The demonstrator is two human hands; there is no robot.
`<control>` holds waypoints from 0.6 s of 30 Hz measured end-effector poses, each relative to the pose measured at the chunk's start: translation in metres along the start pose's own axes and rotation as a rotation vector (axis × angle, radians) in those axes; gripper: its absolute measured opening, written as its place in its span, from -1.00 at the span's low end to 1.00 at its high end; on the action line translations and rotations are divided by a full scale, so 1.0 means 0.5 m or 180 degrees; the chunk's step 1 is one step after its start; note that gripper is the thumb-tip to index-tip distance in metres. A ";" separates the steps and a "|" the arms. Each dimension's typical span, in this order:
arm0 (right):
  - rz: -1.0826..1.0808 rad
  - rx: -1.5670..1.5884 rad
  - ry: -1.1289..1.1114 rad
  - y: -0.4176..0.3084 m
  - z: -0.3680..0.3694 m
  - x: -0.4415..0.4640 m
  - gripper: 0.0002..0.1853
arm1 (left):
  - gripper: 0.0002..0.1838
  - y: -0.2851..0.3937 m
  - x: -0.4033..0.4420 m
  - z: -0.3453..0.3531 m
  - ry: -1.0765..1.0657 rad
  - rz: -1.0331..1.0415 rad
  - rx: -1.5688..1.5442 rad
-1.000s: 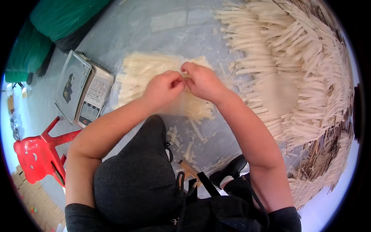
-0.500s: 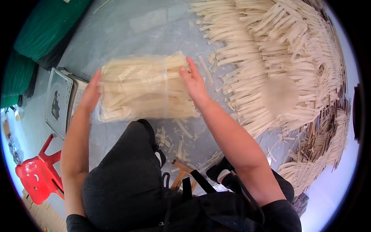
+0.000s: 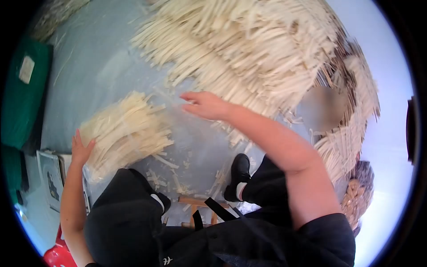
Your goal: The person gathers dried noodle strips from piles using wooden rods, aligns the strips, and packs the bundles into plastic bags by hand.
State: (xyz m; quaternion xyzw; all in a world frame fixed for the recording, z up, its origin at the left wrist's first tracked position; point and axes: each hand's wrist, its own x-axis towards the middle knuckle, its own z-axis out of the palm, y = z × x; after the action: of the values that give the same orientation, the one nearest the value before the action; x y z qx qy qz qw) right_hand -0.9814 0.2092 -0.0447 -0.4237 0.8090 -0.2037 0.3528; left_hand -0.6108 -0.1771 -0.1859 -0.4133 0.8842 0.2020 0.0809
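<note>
A bundle of pale flat strips point(image 3: 126, 133), partly in clear plastic, lies tilted on the grey floor before my knees. Against its left end rests my left hand point(image 3: 82, 149), fingers spread. My right hand point(image 3: 204, 105) is off the bundle's right side, with its fingers apart and nothing visible in them. Beyond it spreads a large pile of pale strips point(image 3: 249, 53), its near edge close to my right hand.
Green sacks point(image 3: 22, 98) stand at the far left. A scale point(image 3: 53, 173) sits beside my left forearm, above a red stool point(image 3: 60, 253). Strip scraps point(image 3: 178, 182) lie between my shoes, near a wooden stool point(image 3: 195, 202). A brown bundle point(image 3: 356, 196) is at the right.
The view has turned to the right. My hands, first together over the bundle, moved to its two ends; my right hand has since come away from it. The bundle now looks tilted.
</note>
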 end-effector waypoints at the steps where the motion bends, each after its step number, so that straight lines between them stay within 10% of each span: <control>1: 0.0241 -0.0304 -0.0357 0.033 -0.061 -0.060 -0.46 | 0.05 0.022 0.001 -0.026 0.0073 0.0118 0.0244; 11: 0.1621 -0.0877 0.0237 0.429 -0.177 -0.560 -0.53 | -0.49 0.626 -0.059 -0.236 -0.1036 0.2144 0.0618; 18: 0.1898 -0.0595 0.1111 0.705 -0.068 -0.577 -0.40 | -0.50 0.873 -0.033 0.019 -0.1596 0.2593 0.0616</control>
State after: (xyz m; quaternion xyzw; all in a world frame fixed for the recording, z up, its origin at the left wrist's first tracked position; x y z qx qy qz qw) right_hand -1.0846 0.6462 -0.1287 -0.1582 0.9603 -0.0862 0.2130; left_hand -0.9336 0.0904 -0.0626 0.0371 0.9420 0.2274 0.2439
